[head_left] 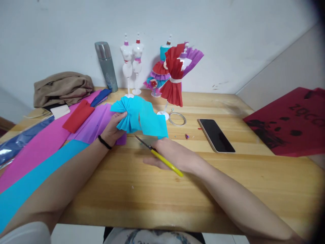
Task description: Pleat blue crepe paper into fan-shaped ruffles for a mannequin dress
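Note:
My left hand (114, 126) pinches a gathered fan of bright blue crepe paper (130, 113) above the table. A flatter blue flap (153, 123) reaches right from the fan, with a narrow gap between them lower down; whether they are fully parted is unclear. Yellow-handled scissors (166, 162) lie in my right hand (172, 154), their dark pointed tip toward the left, just below the paper. The fingers of that hand are partly hidden, close to the flap's lower edge.
Behind stand white mannequins (127, 61), one wearing a red and purple paper dress (174, 81). A grey thermos (106, 67), brown cloth (63, 88) and coloured paper sheets (43, 149) are at left. At right lie a wire coil (185, 119), phone (216, 135) and red bag (291, 125).

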`<state>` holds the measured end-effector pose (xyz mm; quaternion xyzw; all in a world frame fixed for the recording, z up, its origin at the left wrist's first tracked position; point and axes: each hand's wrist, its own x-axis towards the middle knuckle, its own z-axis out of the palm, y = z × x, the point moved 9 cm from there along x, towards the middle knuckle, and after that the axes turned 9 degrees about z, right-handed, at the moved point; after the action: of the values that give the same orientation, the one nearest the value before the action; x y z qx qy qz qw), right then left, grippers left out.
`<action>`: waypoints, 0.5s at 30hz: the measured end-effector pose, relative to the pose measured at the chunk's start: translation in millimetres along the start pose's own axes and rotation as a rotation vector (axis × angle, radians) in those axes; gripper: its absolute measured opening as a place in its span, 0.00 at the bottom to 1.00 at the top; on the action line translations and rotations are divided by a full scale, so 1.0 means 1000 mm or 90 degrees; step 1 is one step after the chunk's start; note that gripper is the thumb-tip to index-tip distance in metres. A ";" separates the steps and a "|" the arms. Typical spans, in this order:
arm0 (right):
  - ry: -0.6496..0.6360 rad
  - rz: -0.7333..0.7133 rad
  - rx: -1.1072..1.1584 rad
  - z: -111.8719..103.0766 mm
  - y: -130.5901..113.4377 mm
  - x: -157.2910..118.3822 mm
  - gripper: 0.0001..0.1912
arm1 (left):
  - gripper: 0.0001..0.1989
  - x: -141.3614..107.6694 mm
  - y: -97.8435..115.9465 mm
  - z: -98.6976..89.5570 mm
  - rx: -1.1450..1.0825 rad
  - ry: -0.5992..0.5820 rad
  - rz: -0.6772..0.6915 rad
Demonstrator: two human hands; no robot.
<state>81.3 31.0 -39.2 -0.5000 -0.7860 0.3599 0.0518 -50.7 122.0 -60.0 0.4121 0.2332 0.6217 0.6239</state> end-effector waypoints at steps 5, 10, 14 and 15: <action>-0.035 0.021 -0.336 0.012 -0.007 -0.017 0.16 | 0.15 -0.001 -0.004 -0.005 0.019 0.037 -0.018; -0.052 0.046 -0.442 0.031 -0.007 -0.014 0.12 | 0.16 -0.003 -0.012 -0.007 0.006 0.012 -0.026; -0.016 0.046 -0.465 0.034 -0.008 -0.013 0.21 | 0.15 -0.003 -0.020 -0.010 -0.006 0.002 -0.031; -0.013 0.044 -0.461 0.034 -0.008 -0.014 0.21 | 0.15 -0.003 -0.021 -0.011 -0.006 0.002 -0.031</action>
<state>67.0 0.4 -54.9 -0.5085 -0.8457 0.0645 -0.1487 -47.3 124.3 -83.2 0.4025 0.2408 0.6081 0.6405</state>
